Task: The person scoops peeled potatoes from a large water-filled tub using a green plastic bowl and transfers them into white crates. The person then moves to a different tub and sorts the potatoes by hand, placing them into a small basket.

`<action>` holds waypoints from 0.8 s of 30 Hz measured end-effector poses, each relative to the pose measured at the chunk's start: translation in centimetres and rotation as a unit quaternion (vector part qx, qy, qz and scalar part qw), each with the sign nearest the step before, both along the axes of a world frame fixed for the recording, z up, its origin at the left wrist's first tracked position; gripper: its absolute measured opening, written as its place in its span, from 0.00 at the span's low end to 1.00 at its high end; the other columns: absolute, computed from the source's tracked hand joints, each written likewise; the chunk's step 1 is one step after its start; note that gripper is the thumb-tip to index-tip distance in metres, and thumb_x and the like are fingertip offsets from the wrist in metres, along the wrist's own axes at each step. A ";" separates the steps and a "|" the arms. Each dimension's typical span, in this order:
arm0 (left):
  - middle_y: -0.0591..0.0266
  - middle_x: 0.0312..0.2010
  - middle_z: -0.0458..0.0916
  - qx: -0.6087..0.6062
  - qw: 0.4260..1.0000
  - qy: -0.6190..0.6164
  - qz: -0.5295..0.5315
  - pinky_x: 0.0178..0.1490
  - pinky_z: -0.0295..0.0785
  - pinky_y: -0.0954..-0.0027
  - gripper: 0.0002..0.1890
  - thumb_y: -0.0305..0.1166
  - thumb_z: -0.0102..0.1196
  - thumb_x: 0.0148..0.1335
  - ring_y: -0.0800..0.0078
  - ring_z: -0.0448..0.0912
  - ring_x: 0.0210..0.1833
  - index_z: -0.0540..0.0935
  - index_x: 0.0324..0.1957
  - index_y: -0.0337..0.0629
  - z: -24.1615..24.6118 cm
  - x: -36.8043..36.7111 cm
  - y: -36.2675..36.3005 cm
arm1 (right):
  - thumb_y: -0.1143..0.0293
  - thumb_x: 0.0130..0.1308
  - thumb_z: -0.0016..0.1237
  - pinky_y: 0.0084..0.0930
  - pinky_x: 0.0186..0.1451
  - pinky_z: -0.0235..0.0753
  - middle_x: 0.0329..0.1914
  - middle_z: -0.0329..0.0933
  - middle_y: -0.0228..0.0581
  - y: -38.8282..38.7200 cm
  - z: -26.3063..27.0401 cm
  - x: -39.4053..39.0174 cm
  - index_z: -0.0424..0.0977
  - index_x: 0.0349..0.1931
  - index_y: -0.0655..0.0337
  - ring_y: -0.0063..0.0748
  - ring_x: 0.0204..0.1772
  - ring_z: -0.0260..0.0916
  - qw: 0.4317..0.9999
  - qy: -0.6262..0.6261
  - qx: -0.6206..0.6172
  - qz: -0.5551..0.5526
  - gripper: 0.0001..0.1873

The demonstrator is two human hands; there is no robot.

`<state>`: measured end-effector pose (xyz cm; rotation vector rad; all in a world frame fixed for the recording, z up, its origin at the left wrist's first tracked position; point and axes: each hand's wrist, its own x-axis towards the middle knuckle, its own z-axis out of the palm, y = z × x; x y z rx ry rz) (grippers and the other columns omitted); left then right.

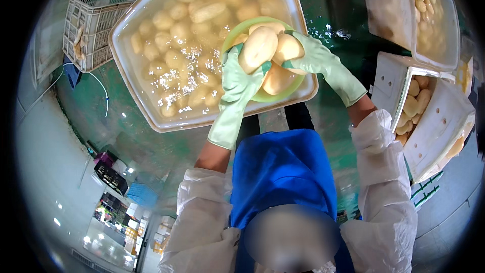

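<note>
My left hand (241,74), in a pale green rubber glove, grips a peeled potato (259,48). In a matching glove, my right hand (308,53) is closed around another peeled potato (288,48), close beside the first. Both hands are over a light green plastic bowl (278,96) holding more peeled potatoes. The bowl sits at the near right side of a large white tub (130,100) of cloudy water, in which many peeled potatoes (207,12) lie. Part of the bowl's contents is hidden by my hands.
A white slatted crate (96,30) stands left of the tub. On the right are a second water-filled tub (388,11) with peeled potatoes and a white foam box (388,77) holding more. A thin white hose (99,82) lies on the wet green floor (125,136).
</note>
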<state>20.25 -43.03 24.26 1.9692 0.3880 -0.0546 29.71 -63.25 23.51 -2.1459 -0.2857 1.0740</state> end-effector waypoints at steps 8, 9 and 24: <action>0.59 0.50 0.73 -0.217 0.958 0.097 0.158 0.56 0.68 0.70 0.26 0.41 0.61 0.60 0.71 0.72 0.51 0.69 0.55 0.38 -2.1 -2.1 -1.3 | 0.63 0.59 0.52 0.33 0.61 0.69 0.58 0.69 0.44 -1.1 -1.2 -0.7 0.60 0.63 0.58 0.41 0.58 0.69 0.995 -0.092 -0.017 0.044 0.31; 0.60 0.50 0.73 -0.251 0.945 0.114 0.177 0.56 0.68 0.70 0.24 0.41 0.59 0.62 0.72 0.72 0.51 0.69 0.55 0.39 -2.1 -2.2 -1.2 | 0.62 0.55 0.55 0.34 0.61 0.69 0.58 0.69 0.45 -1.1 -1.2 -0.6 0.60 0.63 0.58 0.42 0.58 0.69 0.996 -0.073 -0.022 0.038 0.35; 0.59 0.50 0.74 -0.404 0.883 0.149 0.188 0.56 0.70 0.69 0.22 0.40 0.55 0.64 0.71 0.74 0.51 0.71 0.55 0.37 0.0 -1.2 -0.1 | 0.52 0.48 0.61 0.35 0.64 0.65 0.60 0.69 0.46 -1.2 1.0 -0.4 0.62 0.63 0.55 0.42 0.62 0.66 1.000 -0.009 -0.016 -0.007 0.42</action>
